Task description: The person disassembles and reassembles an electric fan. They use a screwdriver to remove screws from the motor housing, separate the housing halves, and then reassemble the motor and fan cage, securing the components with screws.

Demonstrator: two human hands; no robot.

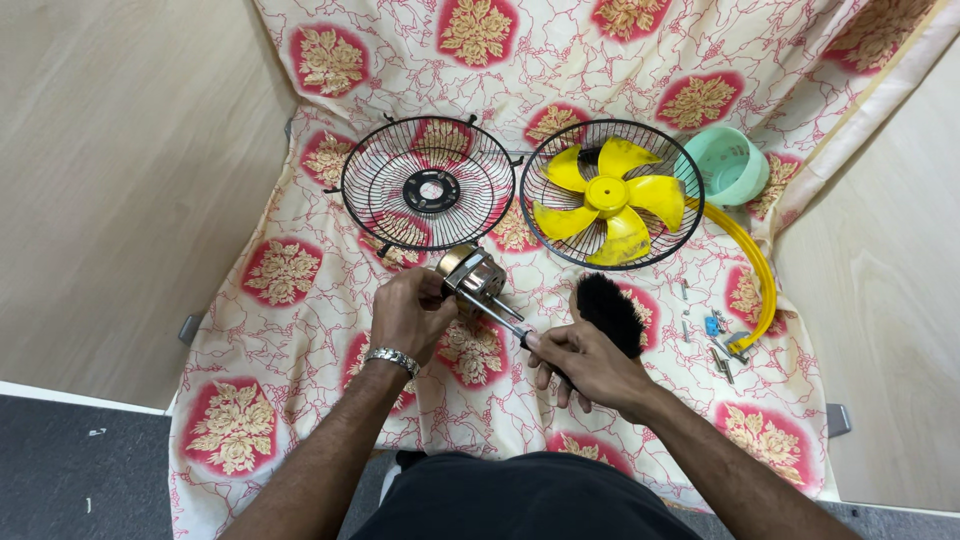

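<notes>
Metal fan motor (472, 275) gripped in the left hand (410, 312) above the floral cloth (300, 300), right hand (585, 360) closed around a black brush (610, 310), fingertips at the motor's shaft, both forearms angled inward

A floral cloth (290, 270) covers the surface; on it lie two wire fan guards (428, 187), a mint cap (728, 165) and loose screws (718, 340).

Bright, even indoor light from above; colours clean. Shadows soft and short under the wire guards (429, 187) and the forearms. Small glints on the metal motor (472, 274) and wristband (392, 358). Focus sharp at centre. Wide-angle bend at the edges: wall panels and bench (300, 420) sides lean outward. No motion blur.
</notes>
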